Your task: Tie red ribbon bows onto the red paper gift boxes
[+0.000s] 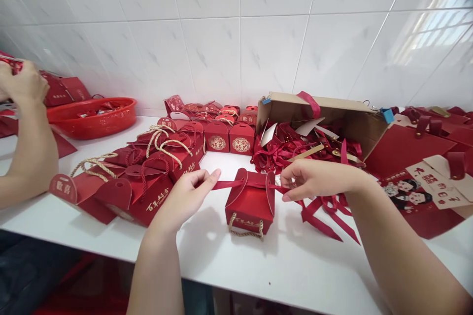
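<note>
A small red gift box (248,211) with gold lettering stands on the white table in front of me. A beige rope handle (246,232) hangs across its near face. Dark red ribbon (231,184) runs through the folded top of the box and out at both sides. My left hand (194,194) pinches the ribbon left of the box, thumb against fingers. On the other side, my right hand (310,182) has the ribbon's right end between thumb and fingers. The stretch between my hands looks taut.
Rows of red gift boxes (148,192) stand left and behind. An open cardboard box (325,103) spills red ribbons at the back right, beside red gift bags (410,177). Farther left are a red plastic basin (99,118) and another person's arm (33,142). Behind rises a tiled wall (210,49).
</note>
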{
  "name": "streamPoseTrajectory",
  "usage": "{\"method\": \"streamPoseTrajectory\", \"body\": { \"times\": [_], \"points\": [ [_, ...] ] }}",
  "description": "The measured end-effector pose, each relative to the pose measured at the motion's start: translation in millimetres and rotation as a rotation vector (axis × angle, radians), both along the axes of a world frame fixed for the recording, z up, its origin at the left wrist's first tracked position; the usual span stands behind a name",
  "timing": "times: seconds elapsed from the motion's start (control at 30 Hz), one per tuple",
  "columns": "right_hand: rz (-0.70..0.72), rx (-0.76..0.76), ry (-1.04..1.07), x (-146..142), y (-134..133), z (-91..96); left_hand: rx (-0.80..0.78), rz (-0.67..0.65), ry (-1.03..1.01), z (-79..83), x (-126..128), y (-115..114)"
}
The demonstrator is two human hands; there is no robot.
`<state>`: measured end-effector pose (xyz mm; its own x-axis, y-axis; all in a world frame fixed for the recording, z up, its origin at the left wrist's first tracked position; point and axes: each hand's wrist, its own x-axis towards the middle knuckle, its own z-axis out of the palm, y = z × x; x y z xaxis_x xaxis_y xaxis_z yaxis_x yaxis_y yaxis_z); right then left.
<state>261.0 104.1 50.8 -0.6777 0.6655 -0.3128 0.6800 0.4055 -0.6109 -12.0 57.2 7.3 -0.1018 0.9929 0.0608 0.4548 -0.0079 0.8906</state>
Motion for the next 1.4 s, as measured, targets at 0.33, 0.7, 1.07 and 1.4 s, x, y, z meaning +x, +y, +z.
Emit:
{"method": "streamPoseTrajectory", "body": {
  "times": [0.33, 0.7, 1.07, 1.4],
  "points": [
    [-0.066, -0.068, 0.131, 3.0, -1.9, 0.9, 0.067, -0.086, -0.556, -0.9, -14.4, 0.7],
    [-0.126, -0.065, 0.665, 11.5, -6.2, 11.1, 0.168, -0.320, -0.961, 6.5, 2.3, -4.8],
    [-0.277, -0.175, 1.344, -19.2, 0.3, -4.6, 0.251, -0.138, -0.911, 34.3, 23.1, 14.4],
    [-0.444, 0.353, 1.379, -20.2, -8.2, 0.5, 0.584, -0.103, -0.670, 54.6, 45.0, 11.7]
  ]
}}
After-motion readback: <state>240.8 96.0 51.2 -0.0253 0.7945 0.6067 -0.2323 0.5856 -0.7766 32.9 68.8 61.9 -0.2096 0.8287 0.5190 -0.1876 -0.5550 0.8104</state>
